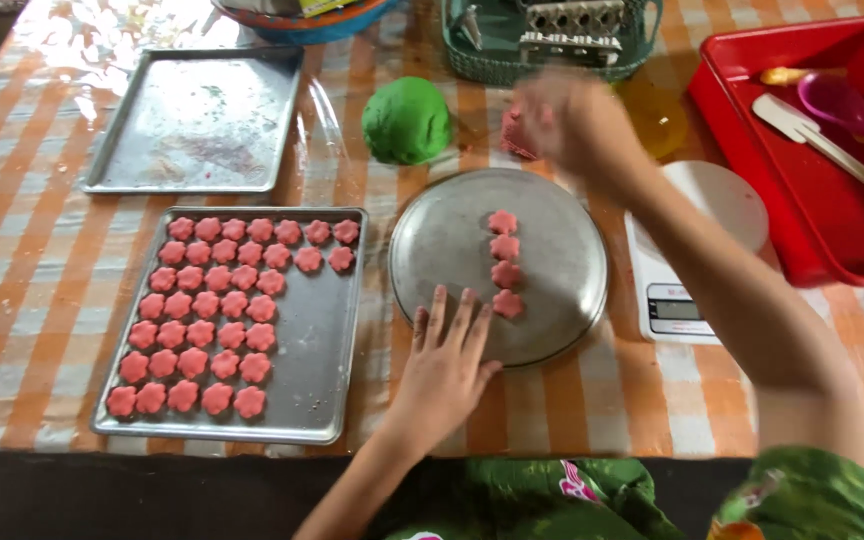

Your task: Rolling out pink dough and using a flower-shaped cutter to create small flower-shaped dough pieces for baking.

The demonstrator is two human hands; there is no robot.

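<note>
My left hand (445, 358) lies flat, fingers spread, on the near rim of a round metal plate (452, 240). Several pink flower-shaped dough pieces (502, 262) sit in a column on that plate. My right hand (574, 122) is blurred, reaching beyond the plate to a lump of pink dough (514, 135); whether it grips the lump I cannot tell. A rectangular metal tray (324, 340) to the left holds rows of several pink flower pieces (214, 320). A ball of green dough (407, 120) rests beyond the plate.
An unfilled metal tray (197, 120) lies at the far left. A white kitchen scale (687, 260) stands right of the plate under my right forearm. A red tub (832, 210) holds utensils at the right. A green basket (542, 40) stands at the back.
</note>
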